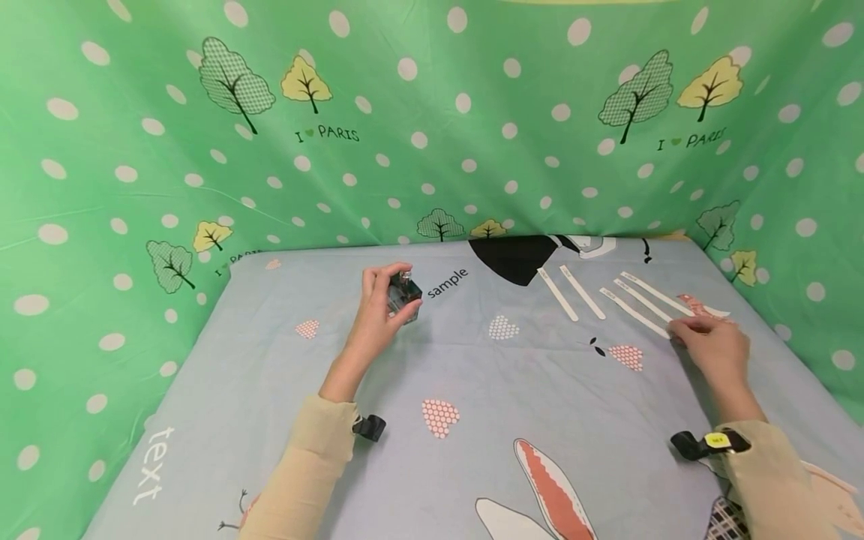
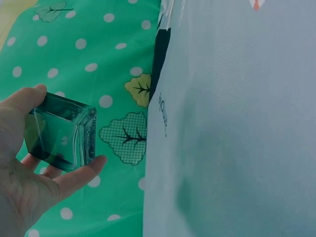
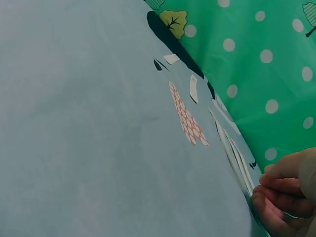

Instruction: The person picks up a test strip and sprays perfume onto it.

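Note:
My left hand (image 1: 379,307) holds a square, dark teal glass perfume bottle (image 1: 403,296) up over the far middle of the table. The thumb lies along one side of it, and a finger reaches over by the small shiny neck at its top. In the left wrist view the clear, thick glass bottle (image 2: 61,131) sits between thumb and fingers. At the right, my right hand (image 1: 715,352) pinches the near end of a white paper strip (image 1: 634,312) that lies slantwise. Two more white strips (image 1: 651,300) lie alongside it, one of them passing behind the hand.
Two separate paper strips (image 1: 570,292) lie left of that group, near the black printed shape. A pale grey-blue printed cloth (image 1: 540,390) covers the table. Green dotted fabric (image 1: 432,112) hangs behind and along the sides. A camera (image 1: 705,444) is strapped to each wrist.

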`<state>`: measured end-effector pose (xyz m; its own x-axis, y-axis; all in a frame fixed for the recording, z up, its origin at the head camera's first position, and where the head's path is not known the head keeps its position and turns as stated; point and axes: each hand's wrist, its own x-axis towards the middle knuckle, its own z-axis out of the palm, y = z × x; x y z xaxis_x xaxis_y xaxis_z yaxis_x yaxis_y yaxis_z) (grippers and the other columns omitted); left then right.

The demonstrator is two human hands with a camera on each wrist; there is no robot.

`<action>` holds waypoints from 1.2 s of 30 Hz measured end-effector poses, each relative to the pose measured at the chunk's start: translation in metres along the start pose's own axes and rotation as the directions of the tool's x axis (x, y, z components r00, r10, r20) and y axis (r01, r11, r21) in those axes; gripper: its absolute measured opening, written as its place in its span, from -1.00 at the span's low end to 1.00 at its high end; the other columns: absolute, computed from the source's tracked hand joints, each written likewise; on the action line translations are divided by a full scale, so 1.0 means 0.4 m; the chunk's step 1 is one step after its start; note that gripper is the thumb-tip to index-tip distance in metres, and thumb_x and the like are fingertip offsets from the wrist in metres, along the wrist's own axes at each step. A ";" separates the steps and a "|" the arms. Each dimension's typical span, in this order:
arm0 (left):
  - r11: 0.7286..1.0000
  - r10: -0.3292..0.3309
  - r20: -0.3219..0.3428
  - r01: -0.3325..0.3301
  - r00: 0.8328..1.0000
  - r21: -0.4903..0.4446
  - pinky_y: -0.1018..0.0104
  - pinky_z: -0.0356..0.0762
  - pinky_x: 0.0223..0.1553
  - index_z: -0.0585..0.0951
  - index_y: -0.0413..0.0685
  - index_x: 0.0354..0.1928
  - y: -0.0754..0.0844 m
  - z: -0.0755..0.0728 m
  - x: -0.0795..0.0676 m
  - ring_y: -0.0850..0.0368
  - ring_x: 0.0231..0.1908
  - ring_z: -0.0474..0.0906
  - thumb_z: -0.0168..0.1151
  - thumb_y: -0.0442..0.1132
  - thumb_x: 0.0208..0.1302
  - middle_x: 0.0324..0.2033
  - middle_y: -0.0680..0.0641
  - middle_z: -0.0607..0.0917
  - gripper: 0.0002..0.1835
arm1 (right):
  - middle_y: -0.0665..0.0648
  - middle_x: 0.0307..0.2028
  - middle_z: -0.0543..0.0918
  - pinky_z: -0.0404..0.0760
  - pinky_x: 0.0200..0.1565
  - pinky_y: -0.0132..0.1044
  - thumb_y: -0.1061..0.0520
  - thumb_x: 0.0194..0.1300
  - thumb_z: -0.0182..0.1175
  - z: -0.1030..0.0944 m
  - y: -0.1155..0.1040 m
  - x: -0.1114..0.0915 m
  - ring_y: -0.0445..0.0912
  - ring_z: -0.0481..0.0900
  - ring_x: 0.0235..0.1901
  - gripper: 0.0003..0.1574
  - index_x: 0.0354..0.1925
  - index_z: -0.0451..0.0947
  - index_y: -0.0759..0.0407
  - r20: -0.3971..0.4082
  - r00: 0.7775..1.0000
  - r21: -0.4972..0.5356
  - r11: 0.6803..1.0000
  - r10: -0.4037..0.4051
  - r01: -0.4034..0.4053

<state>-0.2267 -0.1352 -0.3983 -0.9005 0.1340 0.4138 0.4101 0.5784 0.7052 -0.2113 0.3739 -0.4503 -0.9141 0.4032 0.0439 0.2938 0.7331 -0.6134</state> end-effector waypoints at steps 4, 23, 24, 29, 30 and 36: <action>1.000 0.004 -0.004 -0.004 1.000 0.009 -0.13 0.60 0.13 0.32 0.15 0.33 0.002 -0.003 0.001 -0.18 0.09 0.44 0.35 -0.22 0.30 0.09 -0.25 0.27 -0.39 | 0.27 -0.28 0.78 0.35 -0.49 -0.42 -0.09 0.41 0.16 -0.009 -0.005 -0.007 -0.22 0.43 -0.40 -0.47 -0.01 0.67 0.36 -0.025 0.999 -0.024 0.999 -0.027 0.027; 1.000 -0.011 -0.007 0.011 1.000 0.016 -0.06 0.65 0.06 0.31 0.20 0.34 0.012 -0.003 -0.007 -0.19 0.07 0.48 0.34 -0.20 0.31 0.07 -0.23 0.26 -0.38 | -0.61 -0.59 0.36 0.41 -0.34 -0.52 -0.19 0.35 0.24 0.075 -0.109 -0.001 -0.55 0.35 -0.41 -0.41 0.08 0.66 0.24 0.021 0.999 0.201 0.979 -0.028 0.023; 1.000 -0.010 -0.008 0.010 1.000 0.014 -0.07 0.65 0.07 0.31 0.20 0.34 0.012 -0.003 -0.008 -0.19 0.07 0.48 0.34 -0.20 0.31 0.07 -0.23 0.26 -0.38 | -0.59 -0.57 0.37 0.42 -0.32 -0.53 -0.20 0.35 0.23 0.082 -0.114 0.001 -0.54 0.36 -0.39 -0.40 0.09 0.66 0.23 0.025 1.000 0.212 0.977 -0.015 0.009; 1.000 -0.002 -0.020 0.002 1.000 0.009 -0.07 0.64 0.10 0.32 0.17 0.33 0.009 -0.001 -0.007 -0.18 0.09 0.47 0.35 -0.21 0.30 0.08 -0.24 0.27 -0.38 | -0.54 -0.53 0.40 0.44 -0.28 -0.53 -0.20 0.34 0.24 0.110 -0.135 0.008 -0.49 0.38 -0.33 -0.40 0.14 0.64 0.17 0.038 0.998 0.277 0.959 0.059 -0.067; 1.000 0.001 -0.021 -0.001 1.000 0.010 -0.07 0.64 0.10 0.32 0.17 0.33 0.008 0.000 -0.006 -0.17 0.09 0.46 0.35 -0.21 0.30 0.08 -0.24 0.28 -0.38 | -0.53 -0.52 0.40 0.43 -0.27 -0.53 -0.20 0.34 0.24 0.116 -0.137 0.009 -0.49 0.38 -0.32 -0.41 0.14 0.64 0.16 0.040 0.997 0.282 0.956 0.072 -0.080; 1.000 0.007 -0.024 -0.007 1.000 0.009 -0.06 0.65 0.06 0.33 0.16 0.33 0.006 0.001 -0.006 -0.17 0.10 0.46 0.36 -0.22 0.29 0.09 -0.25 0.28 -0.38 | -0.48 -0.47 0.43 0.46 -0.32 -0.59 -0.16 0.35 0.25 0.138 -0.148 0.009 -0.50 0.43 -0.37 -0.43 0.16 0.63 0.15 0.050 0.993 0.329 0.937 0.109 -0.119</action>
<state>-0.2238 -0.1339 -0.3979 -0.8936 0.1189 0.4327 0.4154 0.5843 0.6972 -0.2473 0.3017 -0.4574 -0.8895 0.4526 -0.0621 0.2918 0.4583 -0.8395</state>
